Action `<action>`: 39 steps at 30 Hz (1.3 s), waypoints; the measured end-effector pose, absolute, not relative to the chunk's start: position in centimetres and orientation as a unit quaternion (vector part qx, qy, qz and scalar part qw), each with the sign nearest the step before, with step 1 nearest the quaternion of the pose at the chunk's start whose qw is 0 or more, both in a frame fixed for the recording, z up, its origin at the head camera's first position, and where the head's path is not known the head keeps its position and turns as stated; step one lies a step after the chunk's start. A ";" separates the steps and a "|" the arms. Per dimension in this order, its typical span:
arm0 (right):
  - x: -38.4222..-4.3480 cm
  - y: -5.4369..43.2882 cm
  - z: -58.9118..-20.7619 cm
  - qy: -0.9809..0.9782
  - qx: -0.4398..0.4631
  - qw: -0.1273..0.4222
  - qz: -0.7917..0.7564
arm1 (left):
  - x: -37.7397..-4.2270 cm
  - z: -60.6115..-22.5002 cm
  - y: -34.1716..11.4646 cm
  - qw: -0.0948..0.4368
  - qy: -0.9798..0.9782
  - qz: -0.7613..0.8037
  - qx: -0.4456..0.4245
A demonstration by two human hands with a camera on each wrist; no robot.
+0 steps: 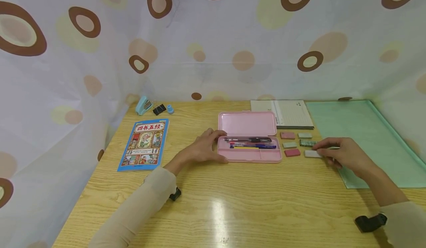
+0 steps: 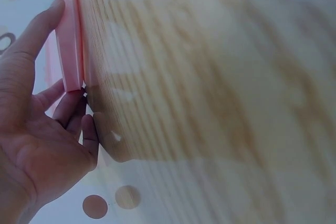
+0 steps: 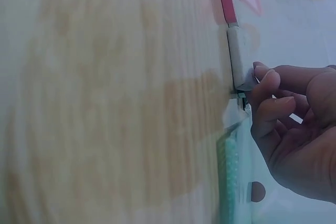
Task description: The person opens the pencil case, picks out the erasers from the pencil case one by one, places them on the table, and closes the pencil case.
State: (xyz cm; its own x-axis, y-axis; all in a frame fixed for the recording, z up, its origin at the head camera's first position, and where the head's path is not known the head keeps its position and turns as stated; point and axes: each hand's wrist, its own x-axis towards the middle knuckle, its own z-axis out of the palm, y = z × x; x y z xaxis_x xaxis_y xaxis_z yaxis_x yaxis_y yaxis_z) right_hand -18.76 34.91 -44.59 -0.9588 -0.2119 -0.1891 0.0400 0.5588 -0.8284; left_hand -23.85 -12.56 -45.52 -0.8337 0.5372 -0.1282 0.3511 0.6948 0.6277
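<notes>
A pink pencil case lies with its lid folded back. Pens and a yellow stick fill its rear section; the two front compartments hold nothing. My left hand grips the case's left end, thumb along the front wall and fingers around the end and back. To the right, my right hand pinches the end of a white eraser between thumb and forefinger. That eraser appears to lie on the table. Beside it are a dark pink eraser and a green patterned one.
More erasers sit right of the case. Behind stands a notebook; a green mat covers the right side. On the left are a blue book, a stapler, a binder clip and a small blue item.
</notes>
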 end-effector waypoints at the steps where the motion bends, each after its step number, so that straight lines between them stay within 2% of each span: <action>1: -18.7 34.9 -44.5 0.872 -0.049 0.134 -0.468 | -23.8 -45.5 -12.5 0.153 0.908 0.304 0.245; 7: -18.5 35.1 -44.1 0.869 -0.046 0.125 -0.476 | -23.8 -45.3 -12.5 0.157 0.909 0.299 0.245; 15: -18.1 35.3 -42.9 0.876 -0.059 0.085 -0.471 | -23.8 -44.6 -12.4 0.163 0.917 0.268 0.244; 24: -17.1 35.2 -41.4 0.862 -0.103 0.049 -0.494 | -23.7 -43.7 -12.6 0.184 0.911 0.236 0.285; 28: -17.0 34.6 -41.1 0.860 -0.112 0.047 -0.495 | -23.4 -43.4 -13.6 0.183 0.900 0.272 0.288; 32: -17.2 33.5 -41.7 0.865 -0.128 0.030 -0.483 | -23.1 -43.4 -14.5 0.152 0.908 0.280 0.273; 39: -19.3 29.6 -43.0 0.889 -0.163 0.005 -0.429 | -21.9 -44.5 -14.6 0.154 0.932 0.193 0.266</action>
State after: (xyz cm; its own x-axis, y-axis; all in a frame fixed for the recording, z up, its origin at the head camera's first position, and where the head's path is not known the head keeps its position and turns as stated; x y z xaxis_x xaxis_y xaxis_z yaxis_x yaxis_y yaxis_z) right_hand -19.34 29.56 -43.03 -0.9471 -0.2931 0.1309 -0.2848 0.5792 -0.7638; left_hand -21.95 -14.64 -44.52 -0.8116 0.5543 -0.1845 0.4358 0.7848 0.4407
